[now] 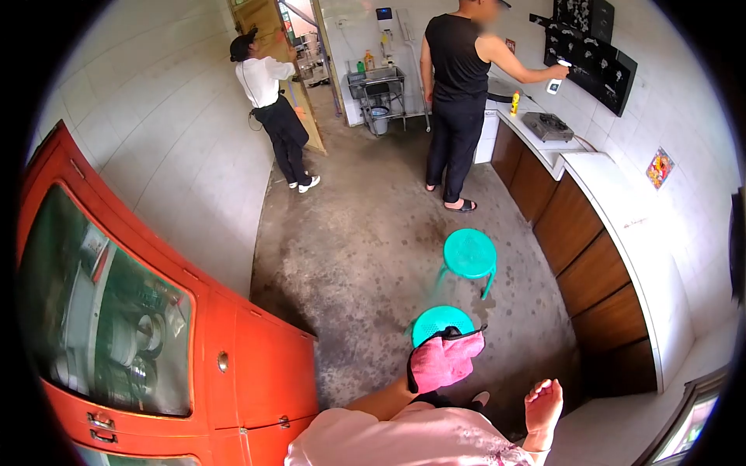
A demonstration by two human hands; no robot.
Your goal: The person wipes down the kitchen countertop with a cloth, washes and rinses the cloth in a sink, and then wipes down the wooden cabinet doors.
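Note:
A pink cloth with a dark edge [444,362] covers my left hand [435,369], whose fingers are hidden beneath it. The cloth is in front of a green stool [440,320], overlapping its lower part in view. My right hand [543,405] is raised at the lower right, palm up, with its fingers curled a little and nothing seen in it. A second green stool [470,252] stands farther forward on the floor.
An orange cabinet [264,357] with glass doors fills the left. Along the right runs a white counter [614,210] with a gas stove [548,126]. One person sprays a black range hood [594,66] from a bottle [555,80]; another person stands by the wooden door [307,116].

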